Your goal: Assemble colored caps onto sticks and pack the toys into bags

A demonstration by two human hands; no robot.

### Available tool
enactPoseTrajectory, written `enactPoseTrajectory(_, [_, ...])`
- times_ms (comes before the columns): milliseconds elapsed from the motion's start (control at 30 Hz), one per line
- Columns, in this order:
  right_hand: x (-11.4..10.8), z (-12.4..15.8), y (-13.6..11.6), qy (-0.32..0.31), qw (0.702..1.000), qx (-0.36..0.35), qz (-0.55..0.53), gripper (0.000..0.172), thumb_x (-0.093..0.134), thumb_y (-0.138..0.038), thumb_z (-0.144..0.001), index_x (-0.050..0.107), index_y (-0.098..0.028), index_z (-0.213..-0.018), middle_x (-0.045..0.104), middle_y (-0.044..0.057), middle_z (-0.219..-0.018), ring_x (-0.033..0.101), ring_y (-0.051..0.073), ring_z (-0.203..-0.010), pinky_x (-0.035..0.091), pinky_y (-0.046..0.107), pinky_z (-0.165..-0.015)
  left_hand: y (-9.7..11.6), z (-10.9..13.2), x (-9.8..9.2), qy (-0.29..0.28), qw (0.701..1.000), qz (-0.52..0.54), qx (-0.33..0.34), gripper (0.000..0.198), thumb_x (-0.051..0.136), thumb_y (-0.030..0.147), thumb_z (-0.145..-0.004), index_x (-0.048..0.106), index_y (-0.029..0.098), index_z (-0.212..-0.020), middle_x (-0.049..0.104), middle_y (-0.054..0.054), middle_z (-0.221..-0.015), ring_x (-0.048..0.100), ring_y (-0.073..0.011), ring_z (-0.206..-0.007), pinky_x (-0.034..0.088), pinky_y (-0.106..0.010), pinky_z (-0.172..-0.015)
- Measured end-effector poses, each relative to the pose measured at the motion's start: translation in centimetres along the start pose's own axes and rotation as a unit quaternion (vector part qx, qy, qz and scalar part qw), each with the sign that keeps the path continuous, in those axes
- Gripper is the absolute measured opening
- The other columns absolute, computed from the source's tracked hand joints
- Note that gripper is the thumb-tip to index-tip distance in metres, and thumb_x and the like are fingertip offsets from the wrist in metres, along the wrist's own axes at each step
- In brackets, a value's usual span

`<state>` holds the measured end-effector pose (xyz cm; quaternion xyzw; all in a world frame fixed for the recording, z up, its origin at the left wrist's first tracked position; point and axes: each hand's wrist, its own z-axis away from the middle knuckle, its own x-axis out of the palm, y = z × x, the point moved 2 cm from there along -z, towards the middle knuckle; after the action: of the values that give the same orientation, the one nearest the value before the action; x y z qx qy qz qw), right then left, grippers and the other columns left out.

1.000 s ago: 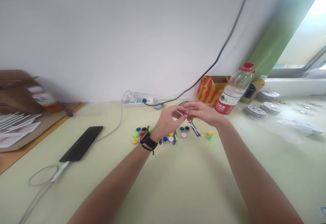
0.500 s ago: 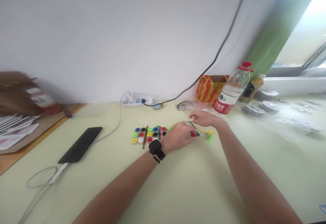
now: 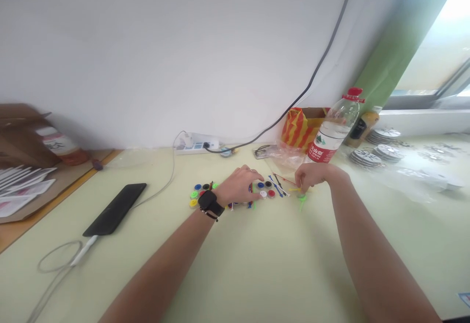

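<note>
My left hand [image 3: 240, 186] is above the rows of small round pieces with coloured tops, its thumb and fingers apart, and hides many of them. Right of its fingertips show a white round piece [image 3: 263, 194], a red one [image 3: 270, 194], a blue one [image 3: 260, 185] and a black one. Thin coloured strips lie beyond them, among them a blue strip [image 3: 278, 189] and a red strip [image 3: 286, 178]. My right hand [image 3: 308, 173] points down with its fingertips pinched together over a yellow strip [image 3: 294, 190] and a green strip [image 3: 301, 203]. What lies between those fingertips is hidden.
A black phone [image 3: 115, 209] on a white cable lies left. Behind are a power strip [image 3: 196, 146], a red-and-yellow bag [image 3: 299, 129] and a large water bottle [image 3: 332, 134]. Stacked discs [image 3: 365, 158] stand right; a cardboard box [image 3: 22, 127] is far left.
My left hand has moved left over the round pieces, uncovering several at its right. My right hand has shifted right and down, from the strips' far end to the yellow and green strips.
</note>
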<state>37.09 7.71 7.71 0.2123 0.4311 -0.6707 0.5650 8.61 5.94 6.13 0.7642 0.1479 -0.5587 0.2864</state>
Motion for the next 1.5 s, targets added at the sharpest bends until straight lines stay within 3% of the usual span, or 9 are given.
enactPoseTrajectory(200, [0.2, -0.6, 0.2, -0.013, 1.0, 0.001, -0.004, 0.023, 0.084, -0.023, -0.055, 0.076, -0.023, -0.077, 0.071, 0.003, -0.08, 0.068, 0.021, -0.077, 0.049, 0.029, -0.064, -1.2, 0.3, 0.3, -0.02, 0.999, -0.024, -0.025, 0.046, 0.079, 0.05, -0.079, 0.074, 0.026, -0.118, 0.076, -0.007, -0.112, 0.06, -0.0323, -0.113, 0.047, -0.04, -0.094])
enactPoseTrajectory(367, [0.0, -0.5, 0.4, -0.01, 1.0, 0.018, 0.004, 0.02, 0.078, -0.021, -0.059, 0.073, -0.02, -0.079, 0.069, 0.003, -0.078, 0.066, 0.021, -0.078, 0.045, 0.027, -0.062, -0.7, 0.3, 0.3, -0.028, 0.999, -0.025, -0.031, 0.048, 0.07, 0.057, -0.086, 0.072, 0.024, -0.122, 0.075, -0.009, -0.114, 0.06, -0.0321, -0.114, 0.047, -0.04, -0.094])
enactPoseTrajectory(600, [-0.7, 0.7, 0.0, 0.026, 1.0, 0.01, -0.006, 0.016, 0.075, -0.02, -0.066, 0.069, -0.02, -0.081, 0.069, 0.005, -0.086, 0.064, 0.02, -0.078, 0.045, 0.027, -0.062, 0.1, -0.1, 1.1, -0.01, 1.0, -0.008, -0.018, 0.036, 0.069, 0.045, -0.09, 0.072, 0.024, -0.12, 0.075, -0.007, -0.115, 0.06, -0.0318, -0.114, 0.047, -0.043, -0.096])
enactPoseTrajectory(733, [-1.3, 1.2, -0.4, 0.089, 0.996, -0.011, -0.016, 0.014, 0.073, -0.021, -0.071, 0.065, -0.021, -0.083, 0.07, 0.006, -0.097, 0.064, 0.02, -0.083, 0.045, 0.027, -0.062, 0.4, 0.0, 1.0, 0.008, 1.0, -0.006, -0.013, 0.039, 0.068, 0.043, -0.092, 0.07, 0.023, -0.125, 0.074, -0.008, -0.118, 0.061, -0.0322, -0.116, 0.047, -0.043, -0.097])
enactPoseTrajectory(867, [-1.8, 1.6, -1.0, 0.152, 0.987, -0.05, -0.009, 0.01, 0.069, -0.023, -0.078, 0.063, -0.022, -0.086, 0.07, 0.005, -0.1, 0.063, 0.02, -0.085, 0.045, 0.027, -0.063, 2.0, -0.2, 1.5, 0.038, 0.999, 0.008, 0.019, 0.043, 0.063, 0.043, -0.097, 0.063, 0.028, -0.136, 0.071, -0.006, -0.129, 0.06, -0.0293, -0.119, 0.046, -0.042, -0.101])
enactPoseTrajectory(1000, [-1.8, 1.7, -1.5, 0.159, 0.983, -0.092, -0.001, 0.008, 0.067, -0.023, -0.08, 0.064, -0.022, -0.087, 0.071, 0.005, -0.1, 0.064, 0.021, -0.088, 0.046, 0.028, -0.067, 3.4, -0.7, 3.0, 0.023, 0.999, -0.024, 0.032, 0.023, 0.059, 0.034, -0.099, 0.072, 0.026, -0.117, 0.073, -0.005, -0.124, 0.064, -0.0281, -0.114, 0.047, -0.043, -0.098])
enactPoseTrajectory(1100, [-1.7, 1.7, -1.7, 0.166, 0.98, -0.106, 0.0, 0.008, 0.066, -0.022, -0.081, 0.065, -0.022, -0.089, 0.071, 0.004, -0.1, 0.065, 0.021, -0.089, 0.047, 0.029, -0.069, 3.4, -0.8, 3.4, 0.008, 0.999, -0.034, 0.03, 0.021, 0.052, 0.027, -0.102, 0.073, 0.022, -0.105, 0.074, -0.007, -0.117, 0.067, -0.0264, -0.11, 0.049, -0.04, -0.095])
enactPoseTrajectory(1300, [-1.7, 1.9, -2.3, 0.17, 0.977, -0.126, -0.005, 0.008, 0.066, -0.024, -0.081, 0.065, -0.022, -0.088, 0.07, 0.005, -0.098, 0.064, 0.021, -0.085, 0.047, 0.029, -0.067, 2.6, -0.7, 2.8, 0.033, 0.999, -0.04, 0.016, 0.026, 0.053, 0.026, -0.101, 0.067, 0.022, -0.124, 0.071, -0.008, -0.126, 0.066, -0.0279, -0.116, 0.05, -0.041, -0.097])
enactPoseTrajectory(1500, [-1.6, 2.2, -2.8, 0.178, 0.975, -0.136, -0.002, 0.006, 0.066, -0.023, -0.08, 0.063, -0.022, -0.086, 0.069, 0.004, -0.093, 0.062, 0.019, -0.08, 0.045, 0.028, -0.064, 2.4, -0.9, 3.1, 0.012, 0.999, -0.043, 0.013, 0.021, 0.052, 0.026, -0.103, 0.071, 0.023, -0.111, 0.074, -0.006, -0.119, 0.067, -0.0257, -0.108, 0.051, -0.038, -0.093])
